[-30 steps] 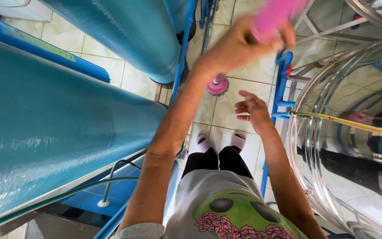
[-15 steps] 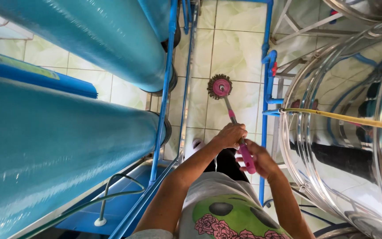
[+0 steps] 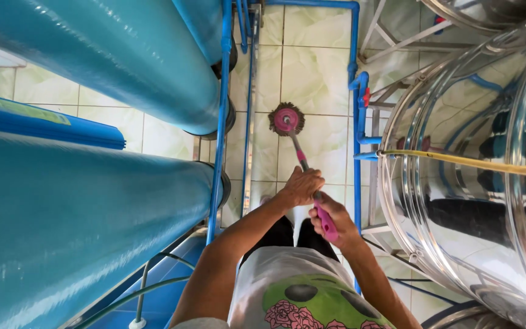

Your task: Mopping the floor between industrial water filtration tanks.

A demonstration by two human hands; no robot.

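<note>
The mop (image 3: 287, 120) stands with its round, shaggy head on the pale tiled floor (image 3: 315, 73) in the upper middle of the frame, its thin handle rising toward the person who looks straight down on it. It sits in the narrow aisle between the big blue tanks (image 3: 92, 67) that fill the left side and the shiny steel tank (image 3: 476, 195) bulging in from the right, so there is little room for it except straight ahead of the feet. Blue pipes (image 3: 223, 91) run along the left edge of the aisle and a second blue pipe frame (image 3: 355, 122) borders the right, hemming the mop head in. A yellow hose (image 3: 476, 163) crosses the steel tank at the right. Both hands are stacked on the handle at lower centre, which suits pushing a long stick downward and forward: the left hand (image 3: 302, 186) is higher along the shaft, its grip wrapped tight around the metal part, and the right hand (image 3: 331, 218) sits just behind it, its grip curled closed around the pink end of the handle (image 3: 327, 226). The person's printed shirt (image 3: 312, 292) fills the bottom of the frame.
</note>
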